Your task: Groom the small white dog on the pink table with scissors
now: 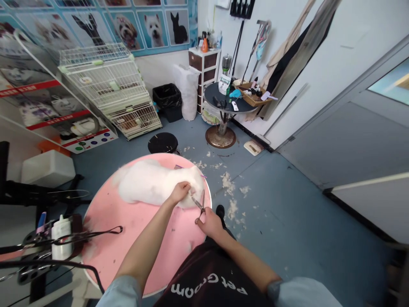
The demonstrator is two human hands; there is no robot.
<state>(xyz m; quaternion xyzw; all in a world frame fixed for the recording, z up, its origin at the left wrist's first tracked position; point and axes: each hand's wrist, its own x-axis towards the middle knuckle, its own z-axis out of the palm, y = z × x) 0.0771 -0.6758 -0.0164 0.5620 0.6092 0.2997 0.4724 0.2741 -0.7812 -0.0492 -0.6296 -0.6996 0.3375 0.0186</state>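
Note:
A white dog (156,179) lies stretched out on a round pink table (143,238), its head at the right edge. My left hand (180,192) is closed at the dog's head, pinching what looks like its ear. In my right hand (211,222) I hold a pair of scissors (199,204) by the finger rings. The scissors' blades are spread apart and point at the dog's head, close to my left fingertips. A thin purple item, partly hidden, shows behind the dog.
At the table's left are a white bottle (61,236) and a black strap loop (111,230). A black stool (162,143) stands just beyond the table. Fur clippings (228,183) litter the floor. Farther back are cages (105,89), a bin (166,96) and a small dark table (211,91).

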